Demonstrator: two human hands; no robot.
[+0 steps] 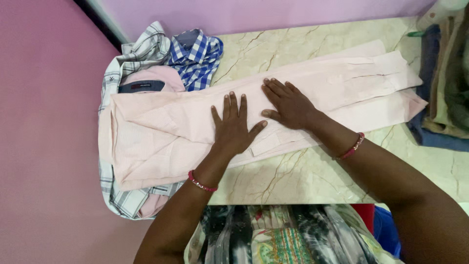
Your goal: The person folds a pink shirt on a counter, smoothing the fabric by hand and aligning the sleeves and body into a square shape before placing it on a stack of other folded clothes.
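On the marble counter a pale pink shirt lies folded lengthwise, its left end resting over a grey plaid shirt and beside a blue checked shirt. Both the left hand and right hand press flat on it, fingers spread, side by side. Folded cloths, perhaps trousers, are stacked at the right edge.

Soft, even indoor light, faint shadows, no glare; sharp centre, slightly soft edges.
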